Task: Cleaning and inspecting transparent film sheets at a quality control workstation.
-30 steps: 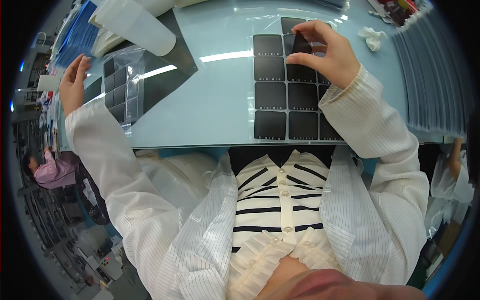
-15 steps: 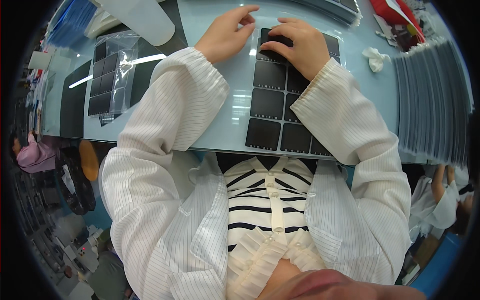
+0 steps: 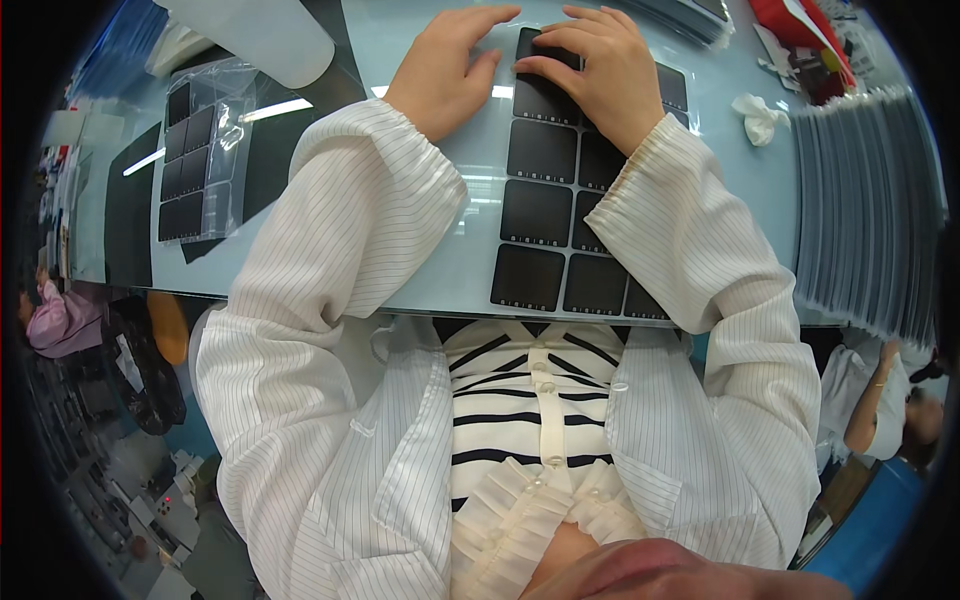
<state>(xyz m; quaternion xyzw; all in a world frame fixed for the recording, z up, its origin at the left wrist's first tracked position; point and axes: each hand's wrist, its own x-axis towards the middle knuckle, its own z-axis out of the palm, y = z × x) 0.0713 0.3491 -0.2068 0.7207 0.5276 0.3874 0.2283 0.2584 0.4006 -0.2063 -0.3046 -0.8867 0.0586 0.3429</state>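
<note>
Dark rectangular panels (image 3: 536, 213) with rounded corners and small light marks along their lower edges lie in a grid on the table before me. My right hand (image 3: 612, 85) is over the upper left part of this grid, its fingers apart and its thumb and forefinger resting on or just above the top left dark panel (image 3: 543, 98). Under my right hand and sleeve, part of the grid is hidden. My left hand (image 3: 440, 75) hovers to the left of the grid, fingers stretched out and thumb apart, with nothing in it.
A tall stack of clear-edged sheets (image 3: 868, 205) stands at the right, beside a crumpled white tissue (image 3: 760, 120). On the left lie a clear bag (image 3: 225, 150) over dark panels, a translucent white container (image 3: 262, 38) and dark sheets (image 3: 135, 215). A red item (image 3: 800, 40) is at the far right.
The view has shifted a little. My right thumb and fingers have moved up along the top left panel, and more dark surface shows there. My left hand stays open beside the grid.
</note>
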